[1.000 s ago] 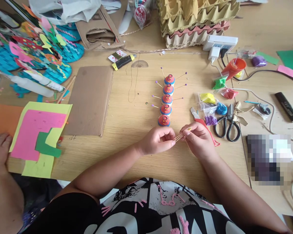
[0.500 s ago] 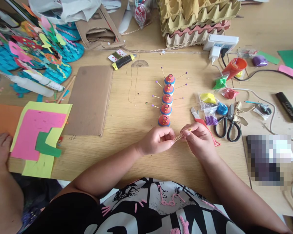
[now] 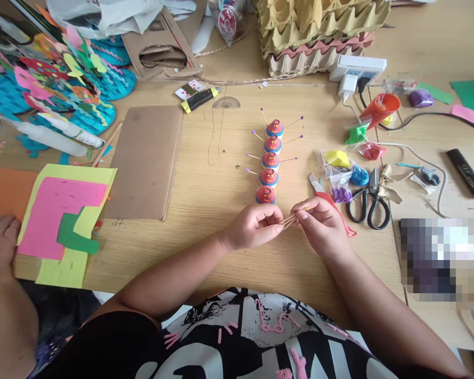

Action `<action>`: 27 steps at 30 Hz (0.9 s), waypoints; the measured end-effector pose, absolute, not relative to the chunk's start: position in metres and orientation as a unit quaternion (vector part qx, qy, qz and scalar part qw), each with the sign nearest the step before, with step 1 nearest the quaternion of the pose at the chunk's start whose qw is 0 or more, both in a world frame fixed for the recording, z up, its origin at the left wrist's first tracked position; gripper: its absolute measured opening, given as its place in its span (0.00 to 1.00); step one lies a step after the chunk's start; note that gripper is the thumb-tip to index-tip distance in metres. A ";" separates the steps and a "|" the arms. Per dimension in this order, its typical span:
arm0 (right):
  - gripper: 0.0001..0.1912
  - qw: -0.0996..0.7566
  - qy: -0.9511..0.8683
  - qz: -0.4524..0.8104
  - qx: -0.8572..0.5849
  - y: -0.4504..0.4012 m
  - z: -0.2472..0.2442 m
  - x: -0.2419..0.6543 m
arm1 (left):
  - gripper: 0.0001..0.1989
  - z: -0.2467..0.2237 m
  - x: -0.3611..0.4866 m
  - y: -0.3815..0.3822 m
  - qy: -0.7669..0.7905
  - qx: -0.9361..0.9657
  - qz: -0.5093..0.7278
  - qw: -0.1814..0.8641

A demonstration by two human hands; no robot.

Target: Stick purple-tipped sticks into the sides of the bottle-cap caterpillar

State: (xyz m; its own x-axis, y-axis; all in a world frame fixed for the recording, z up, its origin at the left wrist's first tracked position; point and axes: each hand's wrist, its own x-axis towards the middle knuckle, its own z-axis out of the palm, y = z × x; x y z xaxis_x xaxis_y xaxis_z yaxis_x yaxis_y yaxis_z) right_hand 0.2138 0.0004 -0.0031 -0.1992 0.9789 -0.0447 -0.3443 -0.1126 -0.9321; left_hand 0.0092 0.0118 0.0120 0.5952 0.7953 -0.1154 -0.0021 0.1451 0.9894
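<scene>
In the head view, both my hands meet near the front of the table, holding thin wooden toothpicks [image 3: 289,221] between them. My left hand [image 3: 258,226] pinches one end of the sticks. With thumb and fingers closed, my right hand [image 3: 319,223] grips the other end, where a bit of yellow shows. Just beyond my hands runs a row of several small clay figures, the nearest a red-and-blue smiling figure [image 3: 266,195]. The figures farther back carry sticks with purple tips [image 3: 302,118] at their sides; on the nearest I see none.
Right of the figures lie a red-handled knife [image 3: 334,205], black scissors [image 3: 369,202] and bagged clay [image 3: 337,159]. A cardboard sheet [image 3: 144,163] and cut paper [image 3: 77,184] lie on the left, beside another person's hand [image 3: 0,237]. Egg trays [image 3: 300,63] and a power strip [image 3: 357,68] stand behind.
My hands stay in nearly the same place. The toothpicks between them have shifted slightly and look more spread apart; the yellow bit shows a little more.
</scene>
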 end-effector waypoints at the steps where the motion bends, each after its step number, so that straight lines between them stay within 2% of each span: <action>1: 0.05 0.512 -0.428 0.644 -0.374 0.000 -0.003 0.214 | 0.06 0.012 0.009 0.012 0.340 0.584 0.295 0.675; 16: 0.03 0.511 -0.453 0.626 -0.376 0.001 -0.004 0.215 | 0.09 0.009 0.011 0.011 0.364 0.579 0.304 0.663; 27: 0.03 0.516 -0.461 0.618 -0.375 -0.001 -0.002 0.214 | 0.05 0.012 0.009 0.014 0.360 0.550 0.288 0.696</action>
